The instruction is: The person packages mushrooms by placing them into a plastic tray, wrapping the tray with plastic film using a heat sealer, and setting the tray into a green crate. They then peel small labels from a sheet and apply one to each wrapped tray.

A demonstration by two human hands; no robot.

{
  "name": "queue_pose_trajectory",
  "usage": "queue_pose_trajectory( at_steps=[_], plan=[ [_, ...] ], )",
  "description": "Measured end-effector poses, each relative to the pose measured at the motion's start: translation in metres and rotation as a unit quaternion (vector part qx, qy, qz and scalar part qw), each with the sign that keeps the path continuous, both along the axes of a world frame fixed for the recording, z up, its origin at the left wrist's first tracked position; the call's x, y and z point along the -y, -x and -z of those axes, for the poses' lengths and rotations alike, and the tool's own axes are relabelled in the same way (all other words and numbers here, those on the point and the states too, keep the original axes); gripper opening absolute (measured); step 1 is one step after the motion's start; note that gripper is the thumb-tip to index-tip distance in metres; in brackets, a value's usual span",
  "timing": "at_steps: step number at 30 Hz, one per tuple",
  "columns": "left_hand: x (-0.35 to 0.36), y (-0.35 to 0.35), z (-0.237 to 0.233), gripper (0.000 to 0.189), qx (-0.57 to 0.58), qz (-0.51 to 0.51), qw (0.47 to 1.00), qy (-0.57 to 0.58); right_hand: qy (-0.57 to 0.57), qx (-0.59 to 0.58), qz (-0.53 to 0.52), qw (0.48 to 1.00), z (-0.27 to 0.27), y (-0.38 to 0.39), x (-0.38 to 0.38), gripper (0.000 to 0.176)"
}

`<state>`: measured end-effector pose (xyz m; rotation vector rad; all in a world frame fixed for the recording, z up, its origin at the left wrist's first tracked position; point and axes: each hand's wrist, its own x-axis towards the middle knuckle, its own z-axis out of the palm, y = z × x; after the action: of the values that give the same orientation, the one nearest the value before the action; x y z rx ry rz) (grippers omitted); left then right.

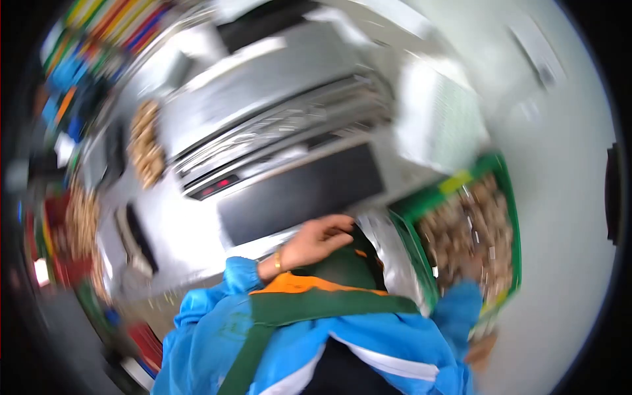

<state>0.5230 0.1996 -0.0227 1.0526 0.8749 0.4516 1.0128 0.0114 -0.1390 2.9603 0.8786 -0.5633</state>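
Brown pieces (494, 220) might have been spilled from the crate (516, 237) by haste; the blurred right hand's (469, 269) grip could not be told; the left hand (316, 239) was loosely curled, seemingly empty.

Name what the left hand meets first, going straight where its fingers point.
Likely the silvery sheet beside the green crate; depth is unclear, so the left hand might pass above it.
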Motion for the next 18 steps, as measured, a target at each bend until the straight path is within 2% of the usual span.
queue_pose_trajectory(
  at_steps=[1,2,3,4,6,8,11,14,16,18],
  plan=[
    [-0.001,0.013,-0.005,0.036,-0.008,-0.038,0.999,-0.001,0.006,0.050,-0.042,0.998,-0.068,0.048,-0.053,0.039],
    [-0.005,0.028,-0.009,0.035,-0.011,-0.071,0.997,-0.001,-0.033,0.057,-0.087,0.994,-0.079,0.048,-0.070,0.038],
    [-0.009,0.044,-0.017,0.032,-0.014,-0.124,0.992,-0.003,-0.144,0.028,-0.141,0.979,-0.084,0.056,-0.095,0.038],
    [-0.013,0.064,-0.019,0.032,-0.019,-0.170,0.985,-0.015,-0.157,0.016,-0.185,0.970,-0.097,0.082,-0.142,0.038],
    [-0.024,0.112,-0.016,0.028,-0.014,-0.302,0.952,-0.052,-0.333,-0.136,-0.165,0.918,-0.130,0.162,-0.213,0.033],
    [-0.039,0.162,-0.020,0.025,-0.051,-0.420,0.902,-0.088,-0.339,-0.252,-0.243,0.873,-0.162,0.243,-0.287,0.031],
    [-0.053,0.246,-0.024,0.024,-0.061,-0.583,0.799,-0.133,-0.271,-0.436,-0.369,0.775,-0.222,0.411,-0.355,0.029],
    [-0.063,0.340,-0.002,0.020,-0.128,-0.674,0.707,-0.173,-0.100,-0.547,-0.459,0.692,-0.237,0.564,-0.392,0.030],
    [-0.069,0.401,0.029,0.022,-0.197,-0.700,0.657,-0.198,-0.007,-0.596,-0.526,0.606,-0.209,0.649,-0.415,0.034],
    [-0.073,0.464,0.075,0.026,-0.302,-0.713,0.607,-0.179,0.076,-0.560,-0.575,0.592,-0.172,0.728,-0.435,0.039]
  ],
)
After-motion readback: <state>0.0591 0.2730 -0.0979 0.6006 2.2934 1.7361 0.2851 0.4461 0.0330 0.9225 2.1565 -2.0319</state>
